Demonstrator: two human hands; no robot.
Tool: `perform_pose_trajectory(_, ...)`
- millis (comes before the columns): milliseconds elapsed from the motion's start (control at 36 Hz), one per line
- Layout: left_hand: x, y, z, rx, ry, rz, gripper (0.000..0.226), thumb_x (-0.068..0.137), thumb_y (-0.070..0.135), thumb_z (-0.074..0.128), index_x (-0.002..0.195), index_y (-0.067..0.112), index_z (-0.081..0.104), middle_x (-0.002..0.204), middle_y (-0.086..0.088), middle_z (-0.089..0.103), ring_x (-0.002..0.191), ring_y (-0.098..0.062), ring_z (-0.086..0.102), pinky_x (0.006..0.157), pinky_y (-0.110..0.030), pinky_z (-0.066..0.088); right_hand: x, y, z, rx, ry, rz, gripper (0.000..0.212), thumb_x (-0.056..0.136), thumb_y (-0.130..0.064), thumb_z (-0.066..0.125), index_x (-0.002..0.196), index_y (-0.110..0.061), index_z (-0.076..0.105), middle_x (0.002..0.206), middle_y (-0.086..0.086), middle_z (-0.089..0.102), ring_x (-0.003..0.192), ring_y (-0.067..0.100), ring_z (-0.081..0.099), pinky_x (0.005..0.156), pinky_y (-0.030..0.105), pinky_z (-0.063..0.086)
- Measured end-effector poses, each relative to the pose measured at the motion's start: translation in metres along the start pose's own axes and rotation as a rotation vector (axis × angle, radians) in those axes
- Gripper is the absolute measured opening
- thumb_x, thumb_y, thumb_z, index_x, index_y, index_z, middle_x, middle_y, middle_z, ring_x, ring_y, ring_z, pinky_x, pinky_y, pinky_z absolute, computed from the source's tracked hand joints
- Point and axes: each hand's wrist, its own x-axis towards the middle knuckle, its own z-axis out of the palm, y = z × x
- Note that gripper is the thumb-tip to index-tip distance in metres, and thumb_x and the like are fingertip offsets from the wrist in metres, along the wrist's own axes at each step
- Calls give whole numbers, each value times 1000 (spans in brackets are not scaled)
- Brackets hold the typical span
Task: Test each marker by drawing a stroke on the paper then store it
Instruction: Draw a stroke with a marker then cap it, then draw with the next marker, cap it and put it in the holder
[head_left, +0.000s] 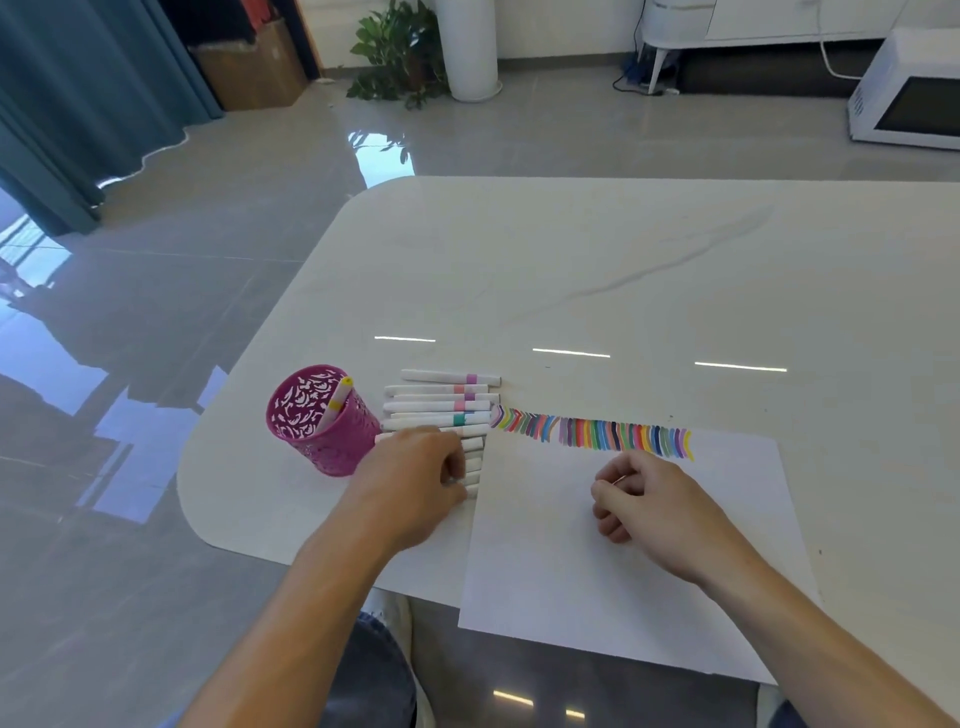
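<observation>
Lower centre, our left hand (415, 478) curls over the marker row (441, 405), grip unclear; our right hand (649, 504) lies loosely curled, empty, on the paper (545, 571). We should lift just one.

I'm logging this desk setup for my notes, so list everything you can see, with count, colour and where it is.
table: one, white marbled, centre of view
paper: one sheet, white, near right part of the table
strokes: one row, many colours, along the paper's far edge
markers: several, white with coloured bands, lying side by side left of the paper; some hidden, so no exact count
pen holder: one, magenta, perforated, left of the markers
marker in holder: one, yellow-banded, leaning inside
plant: one, green, far floor
microwave: one, white, far right
cardboard box: one, brown, far left
curtain: teal, far left
left hand: on the lying markers, grip unclear
right hand: loosely curled on the paper, holding nothing
</observation>
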Motion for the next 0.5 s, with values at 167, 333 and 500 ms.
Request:
perform_pose_trajectory(167,4,5,12,118,-4,0,10,86,32,69,95,31,66,102,13,63,92,-16,58,70,-27,47,-1,0,-3,-21,29,7,4,95,-24,62,95,-20,63,80,-3,76,68,10,74,85,44,62)
perform_pose_trajectory(333,3,18,17,221,26,17,15,92,27,65,107,28,70,112,10,64,98,-20,62,74,-28,48,-1,3,-5,-16,28,9,4,95,-24,63,95,-20,64,80,-3,76,69,12,74,85,45,62)
perform_pose_trajectory(500,3,18,16,103,58,35,12,94,27,61,102,27,69,107,10,62,96,-16,57,72,-26,44,-1,4,-5,-20,24,6,4,95,-25,62,95,-22,63,81,-3,76,71,11,74,86,45,62)
